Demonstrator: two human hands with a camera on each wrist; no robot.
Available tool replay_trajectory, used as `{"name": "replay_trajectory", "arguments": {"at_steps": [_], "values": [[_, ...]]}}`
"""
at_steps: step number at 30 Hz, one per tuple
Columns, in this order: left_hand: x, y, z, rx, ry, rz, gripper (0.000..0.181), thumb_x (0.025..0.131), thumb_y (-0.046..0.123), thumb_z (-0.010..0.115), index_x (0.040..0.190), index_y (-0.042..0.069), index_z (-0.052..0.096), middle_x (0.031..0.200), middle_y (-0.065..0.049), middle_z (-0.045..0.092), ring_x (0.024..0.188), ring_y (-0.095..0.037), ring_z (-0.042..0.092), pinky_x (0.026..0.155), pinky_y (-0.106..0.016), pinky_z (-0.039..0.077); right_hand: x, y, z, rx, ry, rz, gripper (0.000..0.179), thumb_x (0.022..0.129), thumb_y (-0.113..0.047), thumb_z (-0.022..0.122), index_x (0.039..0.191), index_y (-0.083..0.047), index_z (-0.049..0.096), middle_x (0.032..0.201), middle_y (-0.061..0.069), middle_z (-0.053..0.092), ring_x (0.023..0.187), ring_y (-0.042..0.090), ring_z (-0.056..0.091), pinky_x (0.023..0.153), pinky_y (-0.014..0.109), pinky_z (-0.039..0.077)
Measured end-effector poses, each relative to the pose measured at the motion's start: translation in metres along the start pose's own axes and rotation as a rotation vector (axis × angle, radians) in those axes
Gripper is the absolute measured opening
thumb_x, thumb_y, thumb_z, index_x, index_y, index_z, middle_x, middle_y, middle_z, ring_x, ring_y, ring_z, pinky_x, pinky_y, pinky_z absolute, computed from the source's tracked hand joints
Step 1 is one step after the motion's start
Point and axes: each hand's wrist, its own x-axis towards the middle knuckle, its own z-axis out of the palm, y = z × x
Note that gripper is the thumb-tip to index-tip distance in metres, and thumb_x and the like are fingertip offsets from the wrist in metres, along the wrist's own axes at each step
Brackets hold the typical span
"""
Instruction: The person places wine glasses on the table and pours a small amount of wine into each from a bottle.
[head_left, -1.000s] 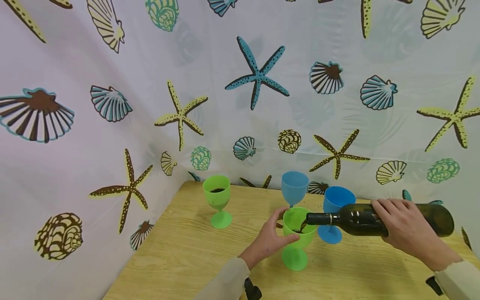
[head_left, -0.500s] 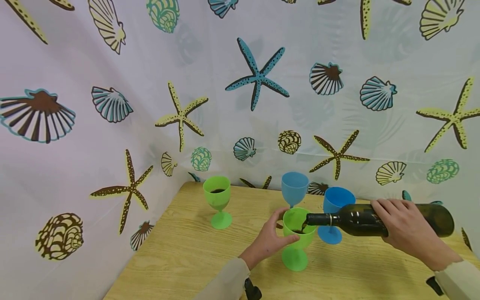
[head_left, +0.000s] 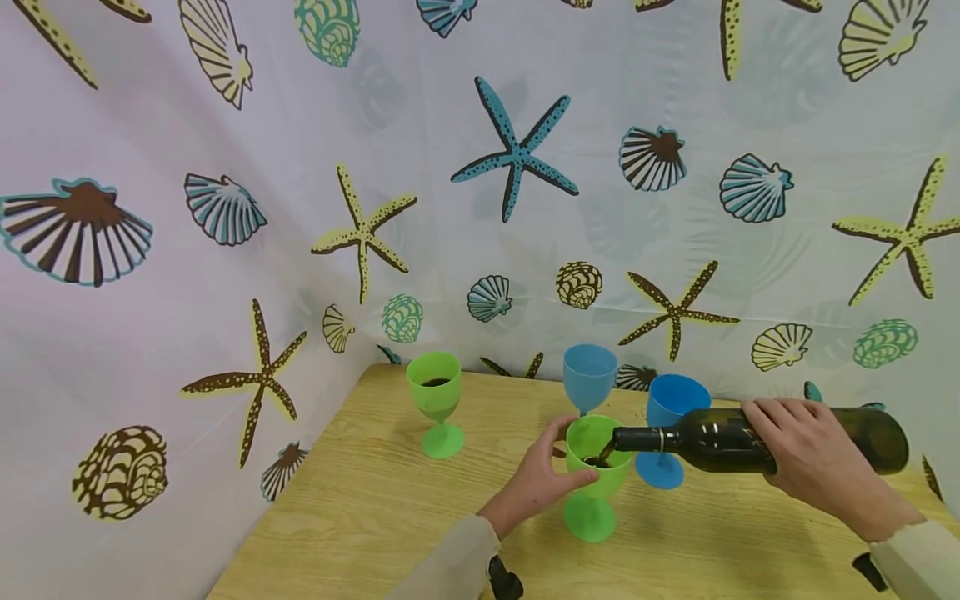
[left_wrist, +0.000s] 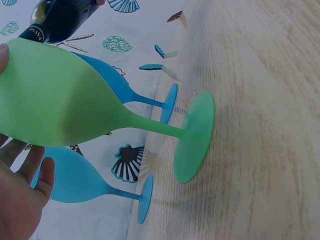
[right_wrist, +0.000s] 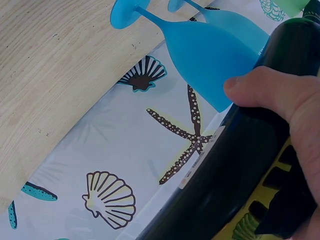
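Observation:
A green goblet [head_left: 609, 483] stands upright on the wooden table, and my left hand [head_left: 534, 485] grips its bowl near the rim, thumb in front and fingers behind. My right hand [head_left: 806, 450] holds a dark wine bottle [head_left: 720, 440] by its body, tipped almost level. The bottle's mouth is over the goblet's right rim, and a thin dark stream runs into a small dark pool inside. In the left wrist view, the goblet's bowl [left_wrist: 65, 100] hides part of the bottle neck. In the right wrist view, the thumb [right_wrist: 260, 89] lies along the bottle [right_wrist: 215, 160].
Behind the bottle stands a blue goblet [head_left: 678, 396], with a lighter blue goblet [head_left: 590, 379] farther back. Another green goblet [head_left: 435, 400], with dark liquid in it, stands at back left. A shell-and-starfish patterned curtain [head_left: 420, 250] borders the wooden table [head_left: 375, 517].
Dark liquid keeps running from the bottle into the green goblet. Both hands, the bottle and the goblets hold their places.

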Motion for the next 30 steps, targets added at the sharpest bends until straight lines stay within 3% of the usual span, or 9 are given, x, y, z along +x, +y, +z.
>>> {"name": "replay_trajectory", "arguments": {"at_steps": [30], "values": [[-0.0003, 0.0017, -0.0012, 0.009, -0.002, 0.002, 0.071, 0.087, 0.035, 0.069, 0.145, 0.022, 0.031, 0.129, 0.003, 0.048, 0.118, -0.015, 0.045, 0.091, -0.038, 0.041, 0.0003, 0.0007, 0.0008, 0.013, 0.023, -0.010, 0.093, 0.036, -0.023, 0.093, 0.116, 0.007, 0.055, 0.103, 0.021, 0.059, 0.088, 0.040, 0.057, 0.071, 0.057, 0.045]]}}
